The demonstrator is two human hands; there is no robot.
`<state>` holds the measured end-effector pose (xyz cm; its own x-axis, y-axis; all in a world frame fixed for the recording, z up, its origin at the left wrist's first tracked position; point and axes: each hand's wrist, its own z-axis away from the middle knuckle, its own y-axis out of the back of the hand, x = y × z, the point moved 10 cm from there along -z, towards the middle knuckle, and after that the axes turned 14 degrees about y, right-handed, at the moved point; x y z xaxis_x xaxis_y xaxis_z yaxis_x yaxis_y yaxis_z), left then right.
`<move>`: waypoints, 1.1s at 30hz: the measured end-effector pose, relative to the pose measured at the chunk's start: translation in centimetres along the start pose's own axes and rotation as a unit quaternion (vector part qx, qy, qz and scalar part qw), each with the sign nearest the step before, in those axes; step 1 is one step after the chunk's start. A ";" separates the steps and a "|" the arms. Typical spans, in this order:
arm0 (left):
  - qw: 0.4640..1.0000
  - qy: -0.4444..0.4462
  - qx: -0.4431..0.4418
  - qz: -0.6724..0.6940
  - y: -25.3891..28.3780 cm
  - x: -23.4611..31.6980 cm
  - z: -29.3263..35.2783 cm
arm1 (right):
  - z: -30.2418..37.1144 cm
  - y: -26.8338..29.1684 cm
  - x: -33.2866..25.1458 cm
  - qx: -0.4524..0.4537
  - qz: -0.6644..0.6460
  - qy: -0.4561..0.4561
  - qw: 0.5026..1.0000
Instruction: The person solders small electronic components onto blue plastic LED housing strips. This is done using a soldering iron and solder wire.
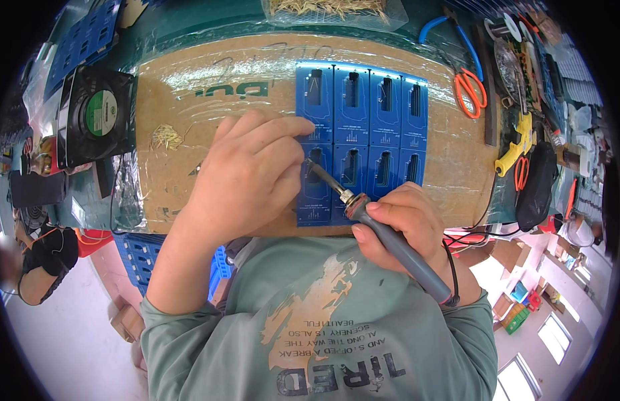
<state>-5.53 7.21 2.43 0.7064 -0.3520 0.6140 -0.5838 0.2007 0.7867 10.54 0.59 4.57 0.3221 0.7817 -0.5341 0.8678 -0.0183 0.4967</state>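
Note:
A blue circuit board panel [368, 144], divided into several units with slots, lies on the cardboard in front of me. My right hand [411, 217] is wrapped round the grey handle of a soldering iron [400, 250]. The iron's metal tip slants up and left onto a lower-left unit of the panel. My left hand [253, 167] rests over the panel's left edge, its fingers curled and the index fingertip touching the board. Whatever its fingers may pinch is hidden behind the hand. A small pile of thin pale metal pins [167, 137] lies left of that hand.
Cardboard [189, 73] under plastic film covers the bench. A black fan [96, 115] stands at the left. Far off sits a clear tray [330, 12] of pins. Blue-handled pliers [457, 37], orange-handled scissors [469, 92] and a yellow glue gun [517, 144] lie at the right.

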 end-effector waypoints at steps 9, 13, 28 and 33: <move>1.000 -0.005 0.001 -0.007 0.0 0.0 0.1 | 0.0 0.1 -0.3 0.000 0.003 0.007 1.000; 1.000 -0.009 -0.014 0.002 0.3 0.0 0.3 | 0.1 0.2 -0.7 -0.016 -0.002 0.015 1.000; 1.000 0.000 -0.025 -0.011 0.0 0.4 0.8 | 1.0 -0.4 -1.3 -0.028 -0.011 0.018 0.999; 0.999 0.005 -0.033 -0.026 -0.1 0.8 0.8 | 1.7 -0.7 -2.0 -0.027 -0.002 0.039 0.999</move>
<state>-5.24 6.20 2.82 0.7399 -0.3538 0.5722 -0.5184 0.2422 0.8201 9.91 -1.98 4.14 0.2862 0.8276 -0.4828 0.8466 0.0176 0.5320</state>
